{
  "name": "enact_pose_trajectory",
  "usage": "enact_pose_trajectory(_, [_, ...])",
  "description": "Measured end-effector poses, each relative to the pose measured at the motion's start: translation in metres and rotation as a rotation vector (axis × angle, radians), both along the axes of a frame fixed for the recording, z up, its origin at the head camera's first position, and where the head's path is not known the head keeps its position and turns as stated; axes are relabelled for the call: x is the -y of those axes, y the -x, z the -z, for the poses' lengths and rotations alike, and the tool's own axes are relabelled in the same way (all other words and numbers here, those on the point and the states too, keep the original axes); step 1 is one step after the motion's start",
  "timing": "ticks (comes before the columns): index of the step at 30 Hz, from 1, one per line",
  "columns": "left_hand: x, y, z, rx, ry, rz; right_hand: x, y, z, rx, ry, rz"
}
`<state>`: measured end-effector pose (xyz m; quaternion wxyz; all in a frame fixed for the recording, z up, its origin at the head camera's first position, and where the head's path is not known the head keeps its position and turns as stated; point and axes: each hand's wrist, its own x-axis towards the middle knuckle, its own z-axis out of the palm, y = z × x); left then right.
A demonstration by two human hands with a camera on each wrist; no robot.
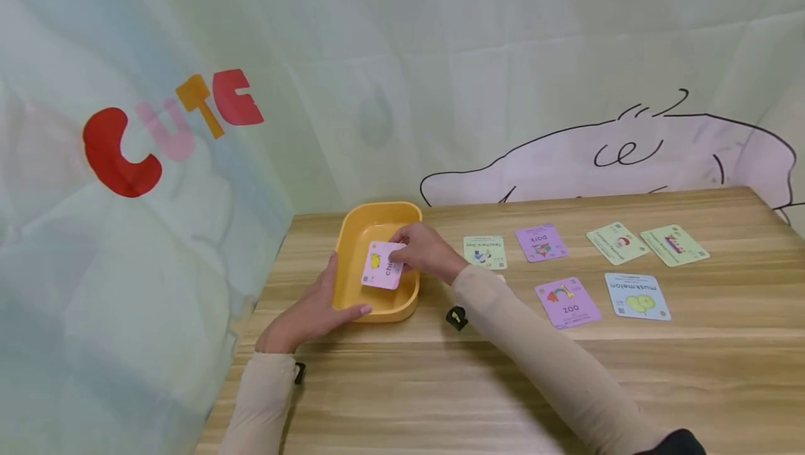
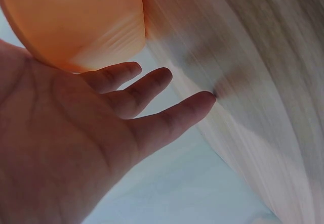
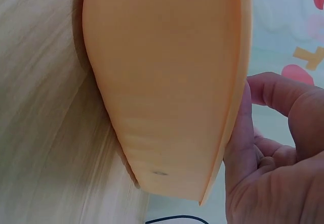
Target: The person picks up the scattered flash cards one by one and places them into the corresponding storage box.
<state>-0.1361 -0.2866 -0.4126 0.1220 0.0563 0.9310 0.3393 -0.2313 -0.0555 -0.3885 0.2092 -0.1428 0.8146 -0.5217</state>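
Note:
Above the yellow-orange plastic tray (image 1: pixel 377 312), my right hand (image 1: pixel 428 254) pinches a pink picture card (image 1: pixel 376 273) between thumb and fingers. The card shows a yellow chick and the letters "chi", with the rest of the word under the fingers. My left hand (image 1: pixel 308 312) rests against the tray's near left side, thumb at the front edge and fingers extended. In the left wrist view, this hand (image 2: pixel 76 133) has its fingers spread beside the tray wall (image 2: pixel 81 27). The tray's outer wall (image 3: pixel 167 82) hides the card in the right wrist view.
Right of the tray lie a Teachers' Day card (image 1: pixel 484 252), park card (image 1: pixel 542 242), zoo card (image 1: pixel 568 302), muskmelon card (image 1: pixel 638 296) and two green cards, one with a boat (image 1: pixel 675 244). A small black object (image 1: pixel 457 318) is by the right sleeve. Curtains border the wooden table (image 1: pixel 409 399).

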Motion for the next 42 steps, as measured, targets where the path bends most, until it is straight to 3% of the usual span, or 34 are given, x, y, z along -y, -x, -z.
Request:
enact_pose_trajectory(11, [-0.001,0.000,-0.001,0.032,0.016,-0.012,-0.001,0.008,0.001,-0.046,-0.076,-0.071])
enact_pose_trajectory(25, [-0.001,0.001,-0.001,0.027,0.024,-0.007,-0.005,0.016,0.002,0.036,-0.047,-0.085])
enact_pose_trajectory(42, [0.001,0.001,0.001,-0.019,0.020,0.028,-0.005,0.017,0.003,0.032,-0.061,-0.104])
